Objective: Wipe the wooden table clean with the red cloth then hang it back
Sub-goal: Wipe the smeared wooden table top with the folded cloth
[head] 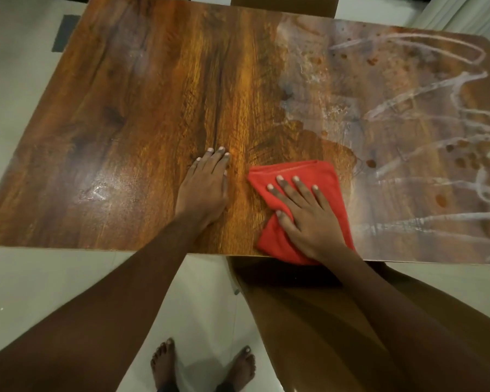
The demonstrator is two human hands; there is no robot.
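Here R hand (306, 219) presses flat, fingers spread, on folded red cloth (317, 176) at near edge of brown wooden table (125, 108); L hand (204, 188) flat on bare wood, white smears (436, 114) to the right.

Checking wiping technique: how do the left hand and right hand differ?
The left hand lies flat on the bare table; the right hand presses on the red cloth. The left hand's fingers lie close together; the right hand's are spread. Both are open, palm down, near the table's front edge.

Brown chair (300, 335), pale floor (207, 301)
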